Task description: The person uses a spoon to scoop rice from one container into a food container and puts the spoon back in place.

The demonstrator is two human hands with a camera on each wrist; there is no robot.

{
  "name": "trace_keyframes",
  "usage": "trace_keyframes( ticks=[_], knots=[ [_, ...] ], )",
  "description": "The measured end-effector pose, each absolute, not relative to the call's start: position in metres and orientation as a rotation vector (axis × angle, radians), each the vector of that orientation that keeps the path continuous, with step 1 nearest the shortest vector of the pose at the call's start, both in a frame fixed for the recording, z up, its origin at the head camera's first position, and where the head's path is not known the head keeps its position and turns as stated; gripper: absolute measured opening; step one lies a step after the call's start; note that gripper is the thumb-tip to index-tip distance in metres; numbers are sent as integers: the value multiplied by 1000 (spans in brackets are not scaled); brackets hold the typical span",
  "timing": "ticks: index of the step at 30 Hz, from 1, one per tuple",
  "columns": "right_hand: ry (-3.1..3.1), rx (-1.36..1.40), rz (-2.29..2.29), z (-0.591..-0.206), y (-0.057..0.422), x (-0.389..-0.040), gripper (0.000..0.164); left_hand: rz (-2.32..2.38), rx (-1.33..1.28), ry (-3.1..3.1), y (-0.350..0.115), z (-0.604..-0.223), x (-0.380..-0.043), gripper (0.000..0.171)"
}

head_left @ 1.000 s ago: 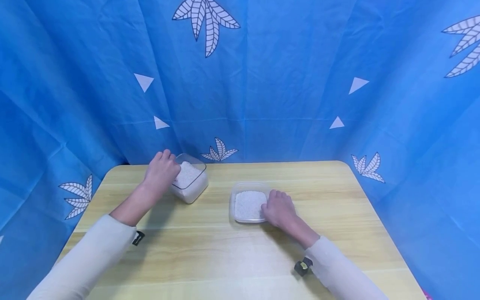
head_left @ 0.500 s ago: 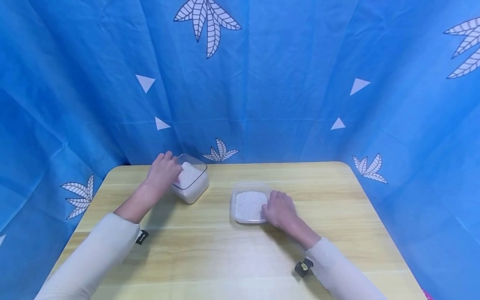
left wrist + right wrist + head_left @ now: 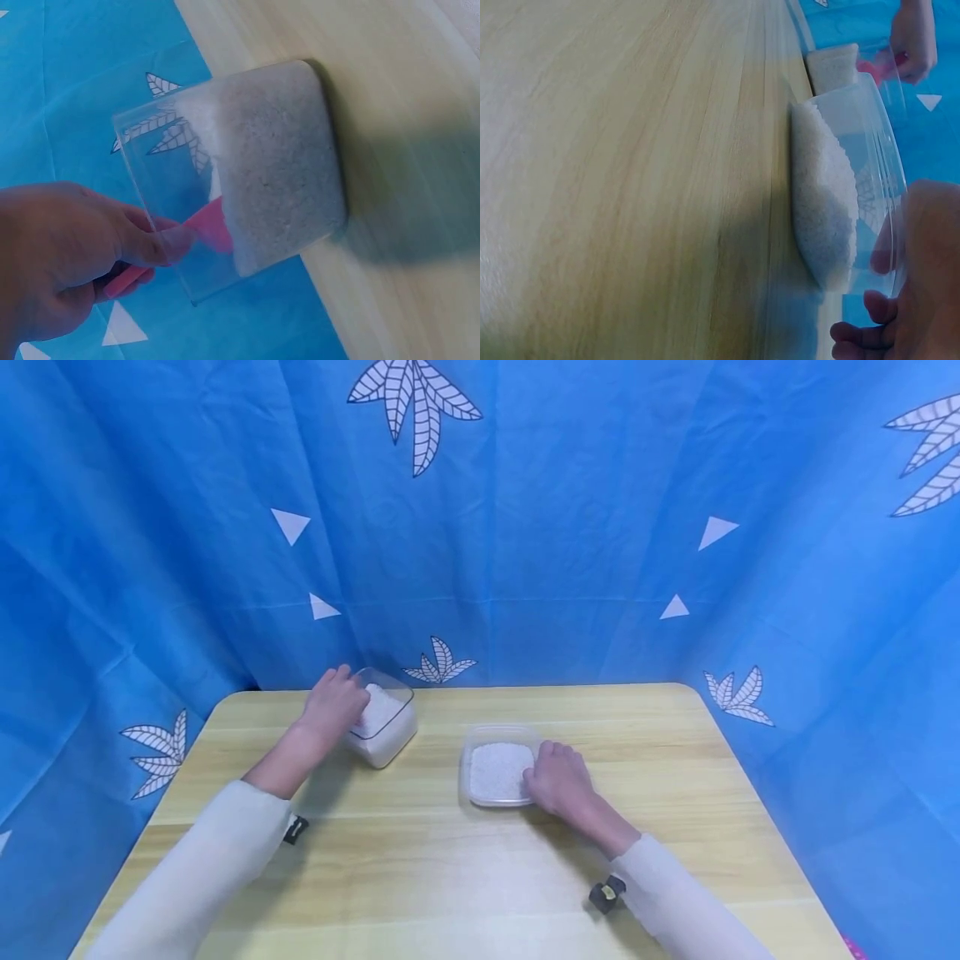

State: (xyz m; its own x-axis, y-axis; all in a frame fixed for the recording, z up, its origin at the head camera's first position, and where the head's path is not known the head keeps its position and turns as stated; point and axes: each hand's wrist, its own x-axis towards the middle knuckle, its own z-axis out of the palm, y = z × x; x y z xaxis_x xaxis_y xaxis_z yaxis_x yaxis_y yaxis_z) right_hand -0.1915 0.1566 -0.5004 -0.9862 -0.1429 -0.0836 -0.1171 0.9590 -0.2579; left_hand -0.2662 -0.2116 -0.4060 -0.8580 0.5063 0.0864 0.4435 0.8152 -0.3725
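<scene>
Fingers of the left hand (image 3: 82, 255) are curling round a pink tool (image 3: 211, 225), the thumb pressing its handle from above. In the left wrist view, the tool's long axis is slanting up and rightward, its broad end pointing away from the palm, inside a tall clear container (image 3: 393, 739) and meeting the white grains (image 3: 281, 165); how deep its edge is sitting cannot be told. This container is standing at the table's far left, turned askew, the longer sides of its rim running from near-left to far-right.

Farther right, the right hand (image 3: 561, 777) is gripping the right side of a low clear container (image 3: 877, 142), thumb at the rim, other fingers lying outside. This one is sitting nearly square to the table's far edge, holding white grains too. Both are resting on the wood-grain table (image 3: 525, 877), with a blue curtain (image 3: 600, 485) hanging behind.
</scene>
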Motion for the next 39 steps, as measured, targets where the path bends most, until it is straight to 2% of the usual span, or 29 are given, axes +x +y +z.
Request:
trace_keyframes(
  ticks=[7, 11, 14, 17, 26, 39],
  knots=[
    [3001, -202, -386, -499, 156, -191, 36, 539, -726, -2831, -208, -409, -268, 19],
    [3002, -206, -375, -498, 157, -191, 35, 624, -697, -2820, -202, -414, -269, 2],
    [3006, -208, -370, -498, 157, -191, 34, 742, -663, -2812, -197, -420, -271, 14],
    [3009, -210, -379, -498, 158, -192, 36, 832, -619, -2815, -192, -423, -272, 18],
    [3011, -206, -379, -501, 158, -192, 36, 895, -579, -2845, -186, -423, -268, 14],
    [3025, -209, -405, -503, 158, -192, 34, 744, -580, -2829, -195, -423, -264, 21]
  ],
)
